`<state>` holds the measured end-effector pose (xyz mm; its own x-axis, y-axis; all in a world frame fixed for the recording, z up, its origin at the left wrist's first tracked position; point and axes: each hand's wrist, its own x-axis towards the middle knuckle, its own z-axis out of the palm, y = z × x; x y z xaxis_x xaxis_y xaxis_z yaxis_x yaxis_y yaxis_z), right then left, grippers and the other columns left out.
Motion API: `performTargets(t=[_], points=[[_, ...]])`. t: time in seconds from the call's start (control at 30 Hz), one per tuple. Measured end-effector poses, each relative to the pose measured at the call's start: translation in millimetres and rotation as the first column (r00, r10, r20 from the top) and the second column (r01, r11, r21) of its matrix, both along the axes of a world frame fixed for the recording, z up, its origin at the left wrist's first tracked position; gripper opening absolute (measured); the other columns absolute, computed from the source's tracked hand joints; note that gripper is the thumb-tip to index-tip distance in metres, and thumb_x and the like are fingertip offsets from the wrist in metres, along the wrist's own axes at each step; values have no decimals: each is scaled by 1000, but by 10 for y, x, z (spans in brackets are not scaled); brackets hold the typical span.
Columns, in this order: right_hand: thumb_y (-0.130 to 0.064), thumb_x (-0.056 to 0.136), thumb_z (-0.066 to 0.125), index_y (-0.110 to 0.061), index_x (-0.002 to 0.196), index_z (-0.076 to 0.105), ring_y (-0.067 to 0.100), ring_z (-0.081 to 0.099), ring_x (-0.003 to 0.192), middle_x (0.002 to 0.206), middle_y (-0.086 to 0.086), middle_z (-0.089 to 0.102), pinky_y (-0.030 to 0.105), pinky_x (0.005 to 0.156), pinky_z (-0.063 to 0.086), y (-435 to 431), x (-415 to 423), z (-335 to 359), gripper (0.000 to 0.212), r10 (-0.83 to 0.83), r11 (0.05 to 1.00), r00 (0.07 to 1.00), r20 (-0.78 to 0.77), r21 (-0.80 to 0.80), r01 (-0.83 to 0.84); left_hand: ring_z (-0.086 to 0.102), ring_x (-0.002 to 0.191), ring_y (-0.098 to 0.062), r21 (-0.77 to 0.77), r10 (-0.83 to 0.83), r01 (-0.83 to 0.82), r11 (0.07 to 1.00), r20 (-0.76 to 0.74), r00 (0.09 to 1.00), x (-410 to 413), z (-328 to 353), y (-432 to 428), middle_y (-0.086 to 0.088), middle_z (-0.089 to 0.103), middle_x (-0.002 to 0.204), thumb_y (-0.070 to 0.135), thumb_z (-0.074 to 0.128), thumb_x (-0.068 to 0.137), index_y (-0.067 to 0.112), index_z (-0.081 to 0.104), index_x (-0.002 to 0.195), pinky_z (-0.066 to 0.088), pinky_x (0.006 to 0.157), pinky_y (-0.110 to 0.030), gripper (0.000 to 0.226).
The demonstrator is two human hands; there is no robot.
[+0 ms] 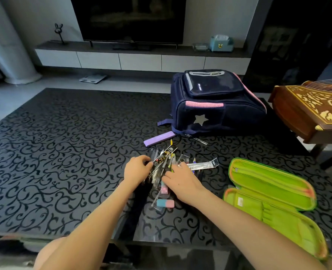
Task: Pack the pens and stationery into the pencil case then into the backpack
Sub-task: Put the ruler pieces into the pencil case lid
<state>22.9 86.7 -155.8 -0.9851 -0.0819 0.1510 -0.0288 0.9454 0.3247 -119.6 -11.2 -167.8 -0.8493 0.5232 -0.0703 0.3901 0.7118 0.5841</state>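
A heap of pens and stationery packets (168,160) lies on the black patterned table (64,152). My left hand (137,168) curls its fingers round the heap's left side. My right hand (180,180) lies flat over the heap's right side, fingers spread on the pens. A pink-and-blue eraser (165,203) sits just in front of the heap. A purple flat box (158,138) lies behind it. The green pencil case (272,199) lies wide open at the right. The navy backpack (215,102) with pink trim lies on the table's far right, zipped.
A wooden carved instrument (313,110) juts in at the right edge beside the backpack. Behind the table stand a TV (130,18) on a low white cabinet (137,59), a tissue box (221,42) and a scale (93,77) on the floor.
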Motion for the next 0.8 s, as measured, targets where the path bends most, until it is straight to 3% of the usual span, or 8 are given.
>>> performTargets(t=[0.13,0.23,0.37,0.47,0.53,0.63,0.73,0.8], points=[[-10,54,79,-22,71,62,20,65,75,66,-7,66,28,67,53,150,132,-97,27,-3,989,995,-95,-145,-11,64,95,-27,-36,4,-4,999,-2,1000,-29,-7,118,-7,73,99,27,52,92,18,72,103,47,76,-29,24],[-7,48,86,-22,71,69,19,70,87,81,-7,73,31,76,57,246,234,-56,33,-23,948,985,-170,-317,-33,64,95,-28,-82,50,-50,995,-7,999,-72,-75,199,-6,72,96,40,56,87,25,73,91,47,72,-29,24],[-13,66,78,-22,72,70,15,69,94,92,-6,73,28,91,46,359,363,-1,13,-112,895,955,-273,-445,-22,60,100,-31,-142,134,-132,981,8,991,-65,-56,351,-10,65,102,61,58,77,20,70,84,48,78,-33,44],[-20,81,60,-22,77,70,8,62,98,97,-9,72,25,88,43,405,465,13,11,-219,830,920,-326,-558,-1,59,102,-33,-171,206,-186,968,111,972,-46,19,444,-12,61,106,67,61,69,13,68,93,48,86,-38,60],[-14,78,66,-20,79,72,4,60,97,96,-8,73,17,86,43,412,529,57,8,-292,771,887,-358,-637,-3,61,99,-31,-141,247,-218,966,238,939,-100,28,488,-10,65,106,59,70,64,12,66,94,50,88,-39,55],[-14,79,67,-18,84,74,3,61,95,94,-9,74,10,83,43,397,626,155,10,-441,592,829,-345,-806,-21,63,94,-30,-130,274,-245,961,320,907,-220,-36,519,-9,68,104,48,75,64,9,65,98,49,80,-35,52],[-10,84,68,-28,81,72,0,64,84,84,-19,72,7,73,46,389,790,272,19,-619,231,749,-233,-967,-110,63,94,-27,-38,277,-283,958,355,893,-178,5,526,-7,68,102,43,72,74,11,68,98,49,79,-32,40],[-4,84,67,-25,80,70,-4,65,81,83,-15,72,6,72,46,414,909,348,22,-688,87,695,-208,-975,-206,65,88,-25,54,284,-333,941,407,868,-133,8,522,-6,71,93,35,75,73,16,71,84,53,85,-35,23]])
